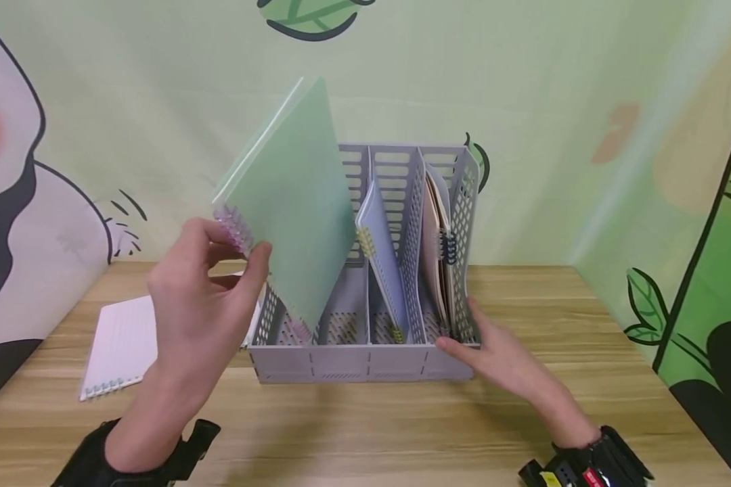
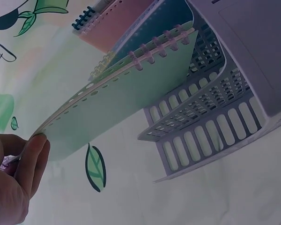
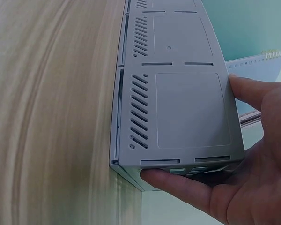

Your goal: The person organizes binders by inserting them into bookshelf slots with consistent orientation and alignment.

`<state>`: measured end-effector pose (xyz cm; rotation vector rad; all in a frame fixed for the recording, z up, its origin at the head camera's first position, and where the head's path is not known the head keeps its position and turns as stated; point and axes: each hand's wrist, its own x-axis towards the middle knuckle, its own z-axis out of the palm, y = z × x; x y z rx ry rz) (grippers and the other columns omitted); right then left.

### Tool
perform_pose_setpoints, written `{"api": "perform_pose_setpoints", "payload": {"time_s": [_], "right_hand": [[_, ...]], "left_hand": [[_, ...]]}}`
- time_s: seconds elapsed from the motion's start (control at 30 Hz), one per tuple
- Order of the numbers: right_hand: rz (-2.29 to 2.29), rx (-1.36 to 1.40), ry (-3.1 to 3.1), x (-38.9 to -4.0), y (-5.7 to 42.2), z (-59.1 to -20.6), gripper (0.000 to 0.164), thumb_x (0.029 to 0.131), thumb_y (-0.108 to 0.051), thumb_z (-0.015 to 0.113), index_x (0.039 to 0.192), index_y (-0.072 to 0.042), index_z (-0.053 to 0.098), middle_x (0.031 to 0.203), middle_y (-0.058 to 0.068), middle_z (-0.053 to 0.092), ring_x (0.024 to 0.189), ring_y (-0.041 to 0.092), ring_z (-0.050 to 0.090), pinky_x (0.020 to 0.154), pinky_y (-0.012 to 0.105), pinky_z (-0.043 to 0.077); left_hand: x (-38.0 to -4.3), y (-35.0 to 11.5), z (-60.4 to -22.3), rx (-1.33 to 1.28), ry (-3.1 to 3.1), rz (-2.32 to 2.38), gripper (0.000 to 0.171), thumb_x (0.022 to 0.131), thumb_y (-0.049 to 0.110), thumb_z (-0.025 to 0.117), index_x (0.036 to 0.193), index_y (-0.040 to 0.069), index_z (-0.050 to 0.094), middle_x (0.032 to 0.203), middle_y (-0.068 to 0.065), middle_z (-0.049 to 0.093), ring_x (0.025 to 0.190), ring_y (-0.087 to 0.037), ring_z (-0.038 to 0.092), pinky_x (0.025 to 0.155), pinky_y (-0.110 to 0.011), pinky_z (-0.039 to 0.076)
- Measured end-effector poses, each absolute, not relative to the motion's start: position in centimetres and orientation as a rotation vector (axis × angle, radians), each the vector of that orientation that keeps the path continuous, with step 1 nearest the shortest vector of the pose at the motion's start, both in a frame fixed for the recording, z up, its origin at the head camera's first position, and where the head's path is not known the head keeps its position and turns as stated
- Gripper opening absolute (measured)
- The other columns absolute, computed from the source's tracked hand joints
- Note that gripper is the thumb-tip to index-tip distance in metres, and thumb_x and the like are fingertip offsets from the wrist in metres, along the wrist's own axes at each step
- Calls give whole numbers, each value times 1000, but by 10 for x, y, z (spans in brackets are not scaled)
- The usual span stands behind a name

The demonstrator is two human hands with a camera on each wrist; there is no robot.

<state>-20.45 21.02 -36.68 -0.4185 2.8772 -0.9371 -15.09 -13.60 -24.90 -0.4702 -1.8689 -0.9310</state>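
Observation:
My left hand (image 1: 200, 297) pinches a green spiral notebook (image 1: 298, 203) between thumb and fingers at its purple-ring binding. The notebook is tilted, its lower corner inside the leftmost part of a grey file organizer (image 1: 341, 365) and its upper part leaning up and back. Seen from the left wrist, the fingertips (image 2: 37, 140) hold the cover's edge. My right hand (image 1: 508, 358) grips the organizer's front right corner, thumb at the front lip and a finger along the side wall (image 3: 178, 185). A blue notebook (image 1: 382, 250) with yellow rings leans in a middle compartment.
Several notebooks with tan covers (image 1: 432, 237) and black rings stand in the rightmost compartment. A white lined notebook (image 1: 122, 338) lies on the wooden table (image 1: 365, 433) to the left, partly behind my left hand. A printed backdrop (image 1: 524, 81) rises behind the organizer.

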Motion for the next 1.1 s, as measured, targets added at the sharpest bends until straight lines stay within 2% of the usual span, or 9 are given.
{"api": "perform_pose_setpoints", "payload": {"time_s": [0.23, 0.47, 0.73, 1.1], "right_hand": [[-936, -406, 2879, -205, 210, -367, 106, 91, -64, 55, 155, 5, 5, 149, 30, 24, 125, 48, 44, 105, 49, 32], [-953, -400, 2871, -205, 211, -368, 107, 91, -64, 55, 155, 5, 4, 150, 29, 22, 128, 48, 41, 105, 49, 30], [-960, -394, 2861, -205, 210, -367, 104, 93, -60, 57, 155, 5, 4, 149, 30, 24, 128, 48, 41, 105, 49, 30], [-955, -397, 2865, -205, 211, -367, 106, 92, -63, 56, 155, 4, 4, 149, 30, 25, 127, 48, 42, 105, 49, 31]], "left_hand": [[-157, -131, -249, -522, -1919, -866, 21, 83, -9, 72, 93, -6, 54, 94, -10, 62, 84, -22, 69, 61, -12, 50], [-164, -125, -249, -550, -1937, -878, 19, 83, -10, 71, 91, -3, 55, 90, -7, 60, 83, -21, 68, 61, -12, 50], [-175, -122, -249, -518, -2000, -764, 19, 84, -8, 71, 88, -1, 54, 86, -7, 59, 78, -18, 65, 58, -4, 41], [-189, -120, -251, -451, -2054, -733, 19, 83, -6, 71, 86, 1, 54, 82, -7, 59, 74, -18, 60, 55, -18, 40]]}}
